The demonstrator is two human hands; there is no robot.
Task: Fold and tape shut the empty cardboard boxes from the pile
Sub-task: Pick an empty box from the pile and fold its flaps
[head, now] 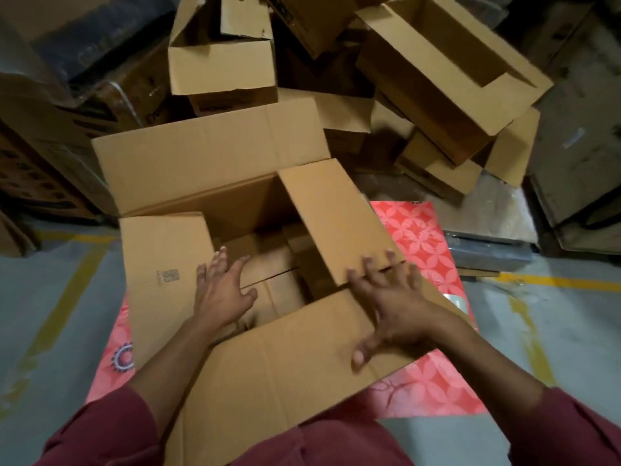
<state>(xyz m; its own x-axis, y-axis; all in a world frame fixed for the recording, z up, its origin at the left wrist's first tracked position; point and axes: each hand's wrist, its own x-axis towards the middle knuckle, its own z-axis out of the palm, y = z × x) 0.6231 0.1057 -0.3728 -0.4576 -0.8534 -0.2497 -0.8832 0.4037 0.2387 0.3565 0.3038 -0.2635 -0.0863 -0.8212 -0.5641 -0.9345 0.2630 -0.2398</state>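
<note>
Open cardboard box [188,277] at frame centre, plain brown, creased, small printed code on left flap; four top flaps up or splayed; sits on red patterned mat [413,237] on floor. Inside: only folded bottom flaps visible. Left hand [220,290] spread, over left flap edge. Right hand [386,304] spread, fingers on right and near flaps. Pile of boxes [447,79] across upper frame, several open-topped, insides look bare.

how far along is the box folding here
Done: no taped-shut box shows anywhere. In hand: one open box sits on the red mat, all four flaps still up; the left hand reaches into it and the right hand presses spread fingers on the right flap. Left: folding, taping, and the pile behind.
</note>
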